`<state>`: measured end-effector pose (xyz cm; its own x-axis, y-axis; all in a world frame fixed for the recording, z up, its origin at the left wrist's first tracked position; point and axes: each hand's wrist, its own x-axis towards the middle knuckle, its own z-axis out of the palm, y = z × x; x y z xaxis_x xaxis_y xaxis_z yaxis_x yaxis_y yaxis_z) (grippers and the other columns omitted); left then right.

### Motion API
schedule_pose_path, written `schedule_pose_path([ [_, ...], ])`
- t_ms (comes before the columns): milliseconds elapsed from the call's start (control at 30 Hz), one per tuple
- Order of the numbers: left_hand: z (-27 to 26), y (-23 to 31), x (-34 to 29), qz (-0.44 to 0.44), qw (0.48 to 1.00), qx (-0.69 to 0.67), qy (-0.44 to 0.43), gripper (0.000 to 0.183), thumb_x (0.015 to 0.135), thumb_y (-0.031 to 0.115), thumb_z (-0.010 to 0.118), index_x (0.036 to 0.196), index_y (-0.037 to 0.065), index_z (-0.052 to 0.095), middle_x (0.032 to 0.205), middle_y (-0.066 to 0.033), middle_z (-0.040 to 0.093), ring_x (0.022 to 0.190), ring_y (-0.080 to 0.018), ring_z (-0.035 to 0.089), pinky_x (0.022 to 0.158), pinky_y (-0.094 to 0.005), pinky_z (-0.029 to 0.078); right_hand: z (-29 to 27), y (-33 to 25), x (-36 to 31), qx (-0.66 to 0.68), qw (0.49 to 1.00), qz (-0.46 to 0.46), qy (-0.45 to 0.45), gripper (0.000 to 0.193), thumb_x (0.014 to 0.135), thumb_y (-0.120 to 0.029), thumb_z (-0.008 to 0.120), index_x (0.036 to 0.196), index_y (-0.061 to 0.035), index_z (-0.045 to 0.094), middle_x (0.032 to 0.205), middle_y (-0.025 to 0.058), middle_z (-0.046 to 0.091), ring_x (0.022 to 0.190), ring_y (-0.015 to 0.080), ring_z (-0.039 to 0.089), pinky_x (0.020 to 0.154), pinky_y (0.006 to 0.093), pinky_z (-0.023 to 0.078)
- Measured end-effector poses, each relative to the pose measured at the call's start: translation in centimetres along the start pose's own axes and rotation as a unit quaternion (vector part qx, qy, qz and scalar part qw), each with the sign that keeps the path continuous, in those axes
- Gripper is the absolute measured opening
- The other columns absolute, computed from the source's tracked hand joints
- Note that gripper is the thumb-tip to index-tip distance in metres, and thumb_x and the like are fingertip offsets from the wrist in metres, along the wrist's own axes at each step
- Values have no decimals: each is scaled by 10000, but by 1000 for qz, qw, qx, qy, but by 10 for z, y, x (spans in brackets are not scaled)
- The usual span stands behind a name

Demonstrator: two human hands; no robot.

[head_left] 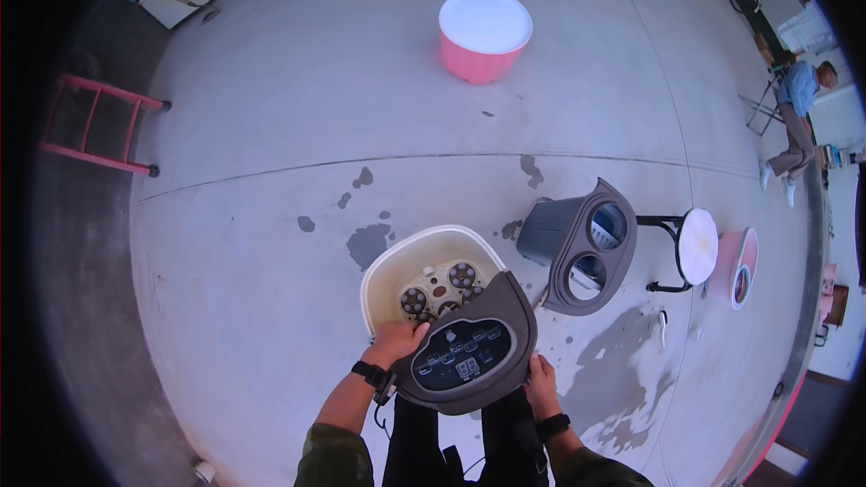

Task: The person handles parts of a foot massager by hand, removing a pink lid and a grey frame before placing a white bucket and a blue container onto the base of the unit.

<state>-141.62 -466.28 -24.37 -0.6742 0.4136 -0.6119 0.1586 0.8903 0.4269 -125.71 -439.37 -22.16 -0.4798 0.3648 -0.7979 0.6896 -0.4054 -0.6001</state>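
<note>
A cream foot spa basin [383, 280] with a grey-brown top panel is in front of my legs. Massage rollers show inside it, and a dark oval control panel [462, 353] faces up. My left hand [397, 343] grips the basin's left side where the wall meets the grey panel, its thumb over the edge. At the panel's right edge my right hand [541, 388] holds on, fingers partly hidden beneath it. To the right, a grey foot spa cover [577, 248] with two round openings rests tilted on the floor.
Wet patches [613, 379] mark the concrete floor. Ahead stands a pink tub with a white top [485, 27]. A round stool [697, 246] and a pink basin [741, 266] are right. A red ladder-like frame [99, 124] is left; a person [798, 108] sits far right.
</note>
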Motion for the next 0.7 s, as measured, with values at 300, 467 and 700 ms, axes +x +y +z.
schedule_pose_path([
  [300,-43,-20,-71,-31,991,-92,97,538,861,425,278,699,31,606,661,-196,580,659,-377,557,628,-450,438,51,-85,-69,66,985,-60,-147,211,882,-229,439,810,-60,542,696,-3,564,559,77,528,439,195,406],
  [467,-69,-24,-118,-28,957,-197,210,505,867,385,276,741,27,609,689,-215,574,697,-398,543,656,-458,426,97,-136,-120,79,973,-106,-186,142,856,-163,476,774,-51,504,729,-1,521,681,80,503,637,230,427],
  [700,-78,-18,-186,-90,919,-288,253,509,879,352,243,760,2,592,733,-249,560,740,-415,532,694,-469,411,151,-198,-175,3,957,-120,-264,158,811,-74,538,679,-81,451,642,-57,445,600,21,395,553,168,328],
])
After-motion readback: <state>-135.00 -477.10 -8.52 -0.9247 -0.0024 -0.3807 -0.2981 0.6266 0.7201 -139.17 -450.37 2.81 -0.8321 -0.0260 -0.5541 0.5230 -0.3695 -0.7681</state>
